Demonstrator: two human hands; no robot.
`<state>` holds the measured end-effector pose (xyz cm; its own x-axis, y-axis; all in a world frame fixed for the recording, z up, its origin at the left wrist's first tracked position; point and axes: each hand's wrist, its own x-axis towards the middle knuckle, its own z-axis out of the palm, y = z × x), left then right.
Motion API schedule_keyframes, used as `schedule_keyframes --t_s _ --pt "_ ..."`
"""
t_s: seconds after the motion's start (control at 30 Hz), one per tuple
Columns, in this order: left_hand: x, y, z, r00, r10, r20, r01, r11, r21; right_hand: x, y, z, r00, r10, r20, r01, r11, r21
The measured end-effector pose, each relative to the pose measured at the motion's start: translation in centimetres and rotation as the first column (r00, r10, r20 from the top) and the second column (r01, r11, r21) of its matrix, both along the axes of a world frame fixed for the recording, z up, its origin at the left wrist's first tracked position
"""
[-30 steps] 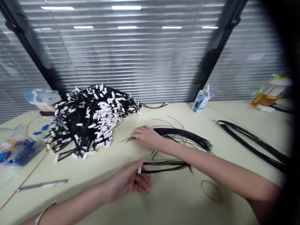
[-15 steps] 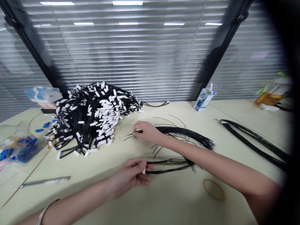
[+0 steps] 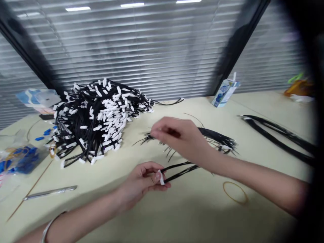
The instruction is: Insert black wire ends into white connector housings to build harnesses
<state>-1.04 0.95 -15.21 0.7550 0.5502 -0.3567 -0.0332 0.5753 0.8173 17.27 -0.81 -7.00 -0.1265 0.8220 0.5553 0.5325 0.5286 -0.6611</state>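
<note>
My left hand (image 3: 149, 179) pinches a white connector (image 3: 161, 177) between thumb and fingers. Black wires (image 3: 181, 172) run from that connector to the right and pass under my right forearm. Higher up, my right hand (image 3: 177, 135) is curled with its fingertips together over the loose ends of a bundle of black wires (image 3: 215, 135) on the table. Whatever it may hold is hidden by the fingers. The bundle's right end shows beyond the wrist, with a small white piece (image 3: 224, 147) near it.
A large heap of black cables with white connectors (image 3: 93, 118) stands at the back left. Bagged blue parts (image 3: 25, 158) and a metal pen-like tool (image 3: 50, 192) lie left. A rubber band (image 3: 235, 193), a drink carton (image 3: 225, 93) and another cable bundle (image 3: 275, 138) are right.
My right hand has moved right and slightly up, and its fingers have curled. The connector in my left hand has turned more into view. The camera view has shifted a little.
</note>
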Motion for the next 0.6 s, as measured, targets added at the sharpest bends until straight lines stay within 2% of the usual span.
schedule_keyframes --t_s 0.13,0.27,0.43,0.6 --pt "0.0 0.1 -0.1 0.999 -0.041 0.024 0.040 0.999 0.026 -1.0 -3.4 -2.6 0.979 0.165 0.122 -0.149 0.980 -0.133" --pt "0.0 0.0 0.2 0.999 -0.043 0.027 0.042 0.998 0.037 -0.8 -5.4 -5.1 0.986 0.102 0.133 -0.086 0.989 -0.120" --pt "-0.1 -0.2 0.5 0.997 -0.062 0.036 0.063 0.998 -0.025 0.0 -7.3 -6.1 0.995 0.039 0.095 -0.034 0.998 -0.051" --pt "-0.4 -0.4 0.4 0.997 -0.074 0.037 0.076 0.996 -0.051 0.4 -8.3 -6.3 0.998 0.068 0.014 -0.063 0.976 -0.208"
